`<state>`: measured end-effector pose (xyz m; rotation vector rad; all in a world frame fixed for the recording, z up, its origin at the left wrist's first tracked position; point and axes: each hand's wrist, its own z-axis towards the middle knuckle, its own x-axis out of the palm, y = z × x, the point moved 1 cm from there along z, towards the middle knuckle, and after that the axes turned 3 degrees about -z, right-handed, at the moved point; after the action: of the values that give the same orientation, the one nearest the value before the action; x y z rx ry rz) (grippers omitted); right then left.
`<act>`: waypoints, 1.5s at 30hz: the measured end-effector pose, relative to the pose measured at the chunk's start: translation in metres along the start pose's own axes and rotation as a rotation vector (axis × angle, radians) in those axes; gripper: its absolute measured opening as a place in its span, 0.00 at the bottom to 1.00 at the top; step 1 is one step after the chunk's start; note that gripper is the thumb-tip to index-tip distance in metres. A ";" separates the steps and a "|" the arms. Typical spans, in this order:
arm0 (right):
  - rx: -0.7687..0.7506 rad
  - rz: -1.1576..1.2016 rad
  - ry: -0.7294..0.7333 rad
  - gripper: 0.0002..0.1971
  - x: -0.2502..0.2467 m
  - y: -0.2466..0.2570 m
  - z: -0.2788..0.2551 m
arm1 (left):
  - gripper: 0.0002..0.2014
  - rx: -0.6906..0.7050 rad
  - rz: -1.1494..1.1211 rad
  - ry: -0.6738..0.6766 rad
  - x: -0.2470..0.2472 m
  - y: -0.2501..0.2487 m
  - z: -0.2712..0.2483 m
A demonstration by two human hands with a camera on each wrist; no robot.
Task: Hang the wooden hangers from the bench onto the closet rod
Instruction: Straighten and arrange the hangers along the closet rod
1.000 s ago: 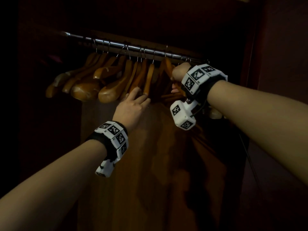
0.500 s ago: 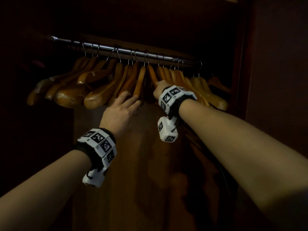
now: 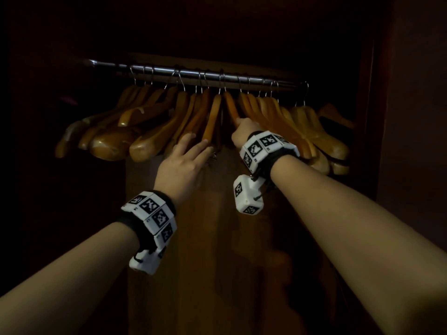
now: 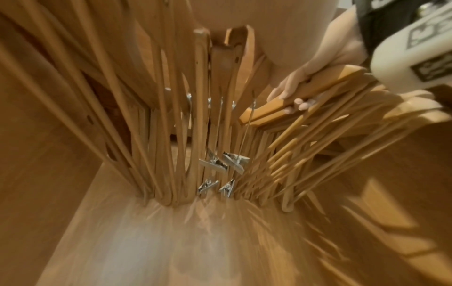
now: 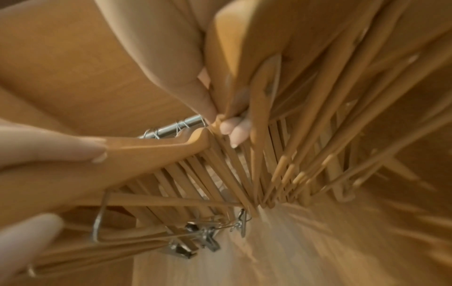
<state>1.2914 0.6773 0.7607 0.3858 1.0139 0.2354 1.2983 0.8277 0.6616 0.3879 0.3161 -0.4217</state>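
Several wooden hangers [image 3: 169,122] hang by wire hooks on the metal closet rod [image 3: 193,74]. My right hand [image 3: 242,128] grips the sloping arm of one hanger [image 3: 230,105] near the middle of the row; in the left wrist view its fingers [image 4: 297,100] curl round that hanger [image 4: 318,85]. My left hand [image 3: 196,147] lies open just left of it, straight fingers touching the lower end of a neighbouring hanger [image 3: 212,117]. In the right wrist view the left fingers [image 5: 61,147] rest flat on that hanger's arm [image 5: 159,147], with the rod [image 5: 175,126] behind.
The closet is dark, with a wooden back panel [image 3: 217,238] below the row and a side wall [image 3: 411,141] close on the right. Some hangers carry metal clips [image 4: 220,166] on their lower bars. The hangers are packed tightly right of my right hand.
My right hand has come down and left from up by the rod to a hanger's arm in mid-row. My left hand has kept its place on the neighbouring hanger.
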 end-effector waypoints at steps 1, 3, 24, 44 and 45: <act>-0.007 -0.015 -0.015 0.23 0.001 -0.001 0.001 | 0.22 0.014 -0.003 -0.017 0.002 0.001 0.001; -0.010 -0.030 -0.059 0.23 0.005 -0.001 0.001 | 0.23 0.005 -0.023 0.028 -0.002 -0.001 0.003; -0.029 -0.018 -0.095 0.24 0.017 -0.001 0.002 | 0.23 -0.513 -0.186 0.147 -0.086 0.082 0.003; -0.597 0.408 -0.132 0.20 0.017 0.085 -0.036 | 0.11 -0.266 -0.227 0.073 -0.082 0.084 -0.022; -0.631 0.379 -0.092 0.20 0.021 0.091 -0.038 | 0.11 -0.250 -0.228 0.076 -0.083 0.083 -0.022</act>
<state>1.2684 0.7749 0.7644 0.0062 0.7208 0.8466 1.2595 0.9341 0.6980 0.1233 0.4835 -0.5840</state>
